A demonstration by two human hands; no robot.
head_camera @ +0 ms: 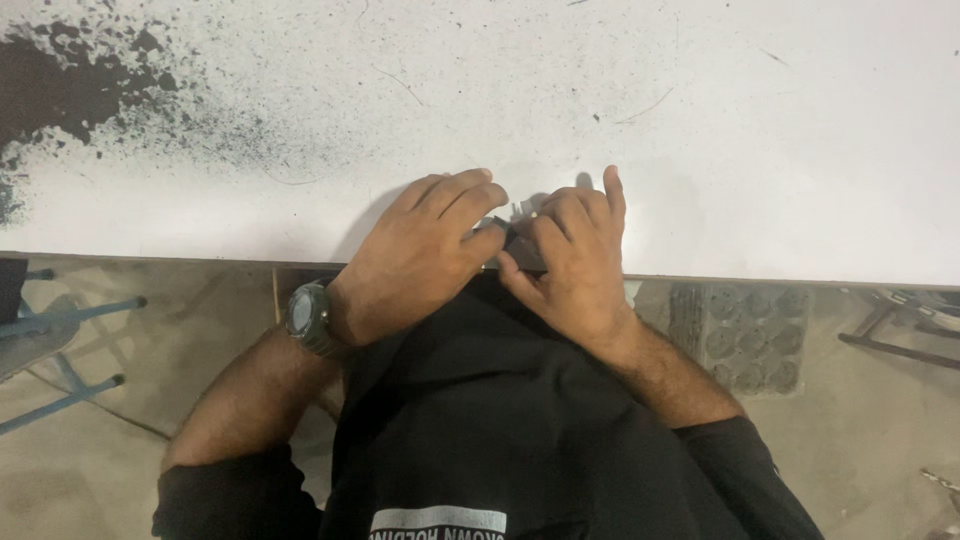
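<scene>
On the white table [760, 150], mid-frame, I see my left hand [415, 255] and right hand [572, 262] both pinching a small dark part [518, 238], work unfinished.

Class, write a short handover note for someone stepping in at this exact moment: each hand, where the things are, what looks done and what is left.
Left hand: curled over a small dark part at the near edge of the white table, fingers closed on it; dark wristwatch on that wrist.
Right hand: gripping the same part from the other side, forefinger raised.
The part is mostly hidden by the fingers; a small pale metal bit shows between the hands. What it is cannot be told.
Table: black powder stain at the far left corner, apart from the hands.
Done: part held in both hands. Left: cannot be judged, since the part is covered.
</scene>
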